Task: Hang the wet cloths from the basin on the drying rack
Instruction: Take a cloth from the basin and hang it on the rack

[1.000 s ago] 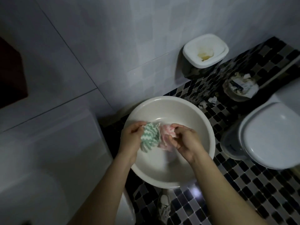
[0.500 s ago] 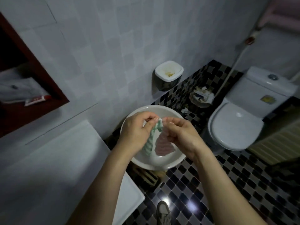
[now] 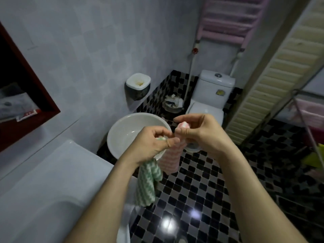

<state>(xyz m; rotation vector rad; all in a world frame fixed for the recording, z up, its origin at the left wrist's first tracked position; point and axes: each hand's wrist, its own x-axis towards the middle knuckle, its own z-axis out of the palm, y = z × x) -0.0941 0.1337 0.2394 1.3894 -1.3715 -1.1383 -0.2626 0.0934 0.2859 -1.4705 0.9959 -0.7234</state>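
Two cloths lifted: my left hand [image 3: 154,142] grips green cloth [image 3: 147,183], right hand [image 3: 198,132] pinches pink cloth [image 3: 171,160], both dangling beside near rim of one basin [image 3: 126,130]; checkered floor [image 3: 201,186] open rightward toward metal rack [image 3: 301,113].

Two cloths are counted: green cloth [image 3: 147,183], pink cloth [image 3: 170,159]. Two hands: left hand [image 3: 152,142], right hand [image 3: 198,135]. One basin [image 3: 125,133] and one toilet [image 3: 214,89] are noted.
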